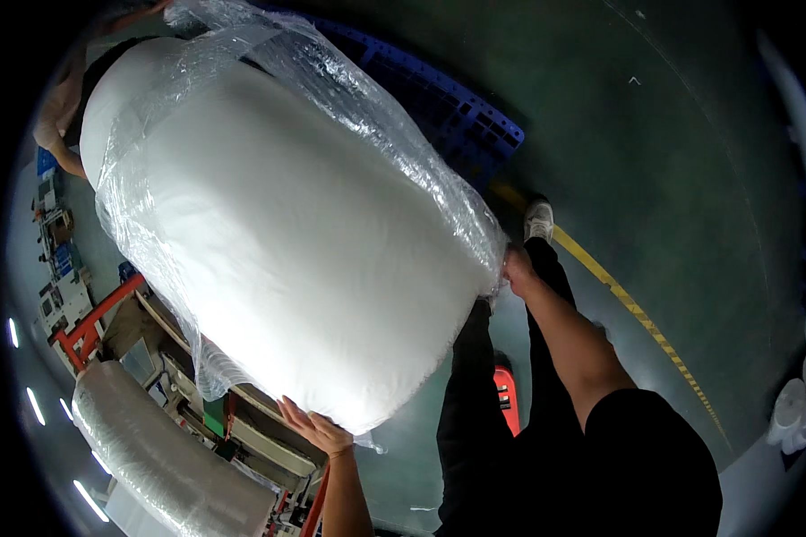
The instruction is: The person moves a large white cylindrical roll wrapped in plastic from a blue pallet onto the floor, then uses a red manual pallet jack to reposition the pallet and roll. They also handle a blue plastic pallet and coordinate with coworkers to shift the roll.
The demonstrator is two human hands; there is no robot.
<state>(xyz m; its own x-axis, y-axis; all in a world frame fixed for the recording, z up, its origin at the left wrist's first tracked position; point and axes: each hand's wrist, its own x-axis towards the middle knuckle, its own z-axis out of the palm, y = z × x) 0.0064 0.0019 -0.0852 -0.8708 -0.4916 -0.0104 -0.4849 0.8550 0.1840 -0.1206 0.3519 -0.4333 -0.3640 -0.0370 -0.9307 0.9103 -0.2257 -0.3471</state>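
Note:
A large white roll fills the left and middle of the view, tilted from far left to near right. Clear plastic film lies wrinkled along its upper side and hangs loose along its lower left side. My left hand rests against the roll's near lower edge, fingers stretched out. At the roll's right end, my right hand is closed on the film's bunched edge; its fingertips are partly hidden. Another person's arm reaches to the roll's far end.
A blue plastic pallet lies on the floor behind the roll. Below left, a second film-wrapped roll sits near an orange-red frame. A red pallet-jack-like part is by my legs. Yellow tape crosses the green floor.

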